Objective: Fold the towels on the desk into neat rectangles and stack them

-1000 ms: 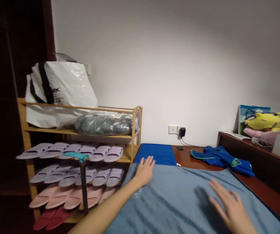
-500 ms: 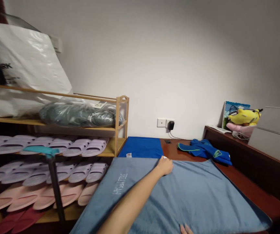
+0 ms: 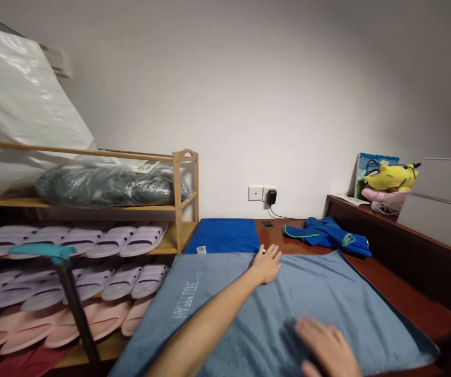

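A large blue-grey towel [image 3: 225, 309] with pale lettering near its left edge is spread over a red-brown desk, with soft creases across its middle and right half. My left hand [image 3: 266, 265] rests on its far edge, fingers spread and holding nothing. Lower and to the right, my right hand [image 3: 327, 345] hovers over or touches the near part of the towel; motion blurs it, but the thumb stands apart from the fingers. Just beyond the towel's far left edge lies a folded bright blue cloth [image 3: 227, 233] with a small white tag.
A wooden shoe rack [image 3: 186, 199] with rows of slippers [image 3: 142, 238] stands at the left, a teal-topped pole [image 3: 42, 252] before it. A blue garment [image 3: 331, 235] with green trim lies at the desk's [image 3: 398, 288] back right. A black plug [image 3: 271, 197] sits in the wall socket.
My left hand's fingers have gone from closed at the towel's far edge to spread flat. My right hand has come further into view, moving up and right. The view has shifted slightly right.
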The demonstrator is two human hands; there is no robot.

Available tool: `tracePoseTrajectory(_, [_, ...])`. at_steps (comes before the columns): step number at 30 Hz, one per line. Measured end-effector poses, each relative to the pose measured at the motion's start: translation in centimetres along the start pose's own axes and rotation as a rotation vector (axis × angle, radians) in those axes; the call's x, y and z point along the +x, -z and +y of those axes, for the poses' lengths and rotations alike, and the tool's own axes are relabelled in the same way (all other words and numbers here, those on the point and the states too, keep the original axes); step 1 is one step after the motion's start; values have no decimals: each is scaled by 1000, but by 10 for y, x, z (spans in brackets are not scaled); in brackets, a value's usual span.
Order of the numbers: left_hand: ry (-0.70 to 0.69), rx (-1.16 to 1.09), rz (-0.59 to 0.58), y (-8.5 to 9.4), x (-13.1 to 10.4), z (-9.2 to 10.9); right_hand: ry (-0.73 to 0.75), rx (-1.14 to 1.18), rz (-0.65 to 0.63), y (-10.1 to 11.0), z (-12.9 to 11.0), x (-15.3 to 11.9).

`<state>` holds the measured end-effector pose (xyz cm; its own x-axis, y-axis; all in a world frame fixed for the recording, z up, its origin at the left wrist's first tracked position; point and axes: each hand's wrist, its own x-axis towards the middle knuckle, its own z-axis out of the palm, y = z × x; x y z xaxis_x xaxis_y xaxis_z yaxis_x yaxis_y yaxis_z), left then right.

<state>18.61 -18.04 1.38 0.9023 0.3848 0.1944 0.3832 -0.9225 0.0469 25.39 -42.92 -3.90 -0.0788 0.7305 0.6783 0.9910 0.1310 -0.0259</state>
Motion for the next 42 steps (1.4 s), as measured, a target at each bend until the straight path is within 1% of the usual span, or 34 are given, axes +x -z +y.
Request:
tracePoseTrajectory(1, [-19, -11, 20, 1, 1, 7, -96, 20, -88, 9, 27, 14])
tracePoseTrajectory(2, [-34, -36, 33, 1, 2, 14, -222, 25, -206, 17, 58, 30])
tracePoseTrajectory(4, [-35, -120, 5, 0, 1, 27, -474, 3, -424, 22, 124, 61])
tracePoseTrajectory(6, [-12, -196, -63, -5, -2, 34, -600, -43, -462, 17, 184, 82])
tracePoseTrajectory(7, [-3, -213, -91, -9, -4, 35, -655, -67, -487, 11, 209, 86])
tracePoseTrajectory(9, [8, -218, -98, -17, -7, 35, -748, -107, -539, -2, 246, 85])
tracePoseTrajectory(10, [11, -216, -86, -19, -9, 34, -787, -126, -561, -8, 258, 80])
tracePoseTrajectory(12, [18, -214, -77, -23, -10, 32, -838, -162, -587, -20, 273, 68])
tracePoseTrajectory(16, [35, -212, -88, -21, -11, 32, -880, -221, -586, -34, 284, 56])
tracePoseTrajectory(20, [58, -210, -86, -15, -11, 35, -903, -257, -556, -35, 283, 60])
tracePoseTrajectory(23, [73, -216, -103, -14, -11, 36, -875, -252, -517, -26, 280, 65])
tracePoseTrajectory(26, [73, -207, -95, -16, -13, 36, -837, -212, -476, -5, 271, 65])
tracePoseTrajectory(28, [69, -189, -19, -16, -14, 36, -808, -153, -473, 15, 259, 58])
tracePoseTrajectory(30, [53, -161, 136, -11, -16, 39, -753, -63, -460, 35, 244, 44])
tracePoseTrajectory(32, [-2, -137, 295, 2, -19, 43, -685, 31, -421, 51, 226, 25])
tracePoseTrajectory(33, [-38, -132, 347, 11, -22, 46, -656, 65, -402, 56, 217, 15])
tracePoseTrajectory(34, [-67, -133, 375, 21, -27, 49, -635, 88, -391, 59, 210, 6])
tracePoseTrajectory(36, [-81, -147, 375, 44, -47, 52, -609, 92, -378, 61, 200, -10])
tracePoseTrajectory(38, [-46, -156, 315, 65, -85, 45, -598, 81, -350, 60, 200, -22])
tracePoseTrajectory(40, [-29, -138, 216, 78, -139, 30, -599, 72, -299, 61, 206, -34])
tracePoseTrajectory(42, [55, -86, 150, 80, -200, 9, -607, 68, -264, 62, 215, -50])
